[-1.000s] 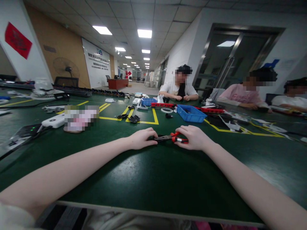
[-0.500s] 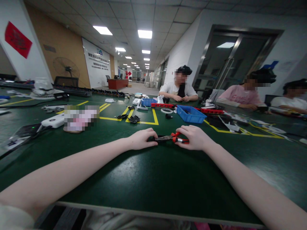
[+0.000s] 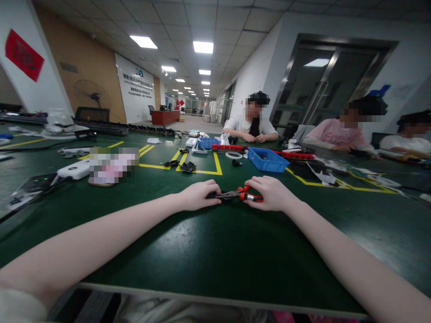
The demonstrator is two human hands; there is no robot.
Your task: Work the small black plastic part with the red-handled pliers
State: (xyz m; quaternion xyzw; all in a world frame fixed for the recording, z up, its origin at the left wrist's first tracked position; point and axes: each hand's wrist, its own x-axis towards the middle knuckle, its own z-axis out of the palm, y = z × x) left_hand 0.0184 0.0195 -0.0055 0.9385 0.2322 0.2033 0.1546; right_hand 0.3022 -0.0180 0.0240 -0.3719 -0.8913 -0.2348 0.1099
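Observation:
My left hand [image 3: 201,195] pinches a small black part [image 3: 212,195] above the green table [image 3: 208,251]. Red-handled pliers [image 3: 243,194] are in my right hand [image 3: 269,193], whose fingers wrap round the handles. The plier jaws point left and reach the black part at my left fingertips. How far the jaws are closed on it is too small to tell. Beyond my hands lie black pieces [image 3: 187,167] inside yellow tape lines and a small black item [image 3: 237,163].
A blue bin [image 3: 267,160] and a white ring [image 3: 234,155] stand beyond my right hand. A phone [image 3: 112,168] and a white power strip [image 3: 74,169] lie left. Across the table sits a person [image 3: 251,123]; two others sit at the right.
The pliers have shifted slightly left, with their jaws further over the black part. My right hand has moved a little left with them; my left hand is nearly unmoved.

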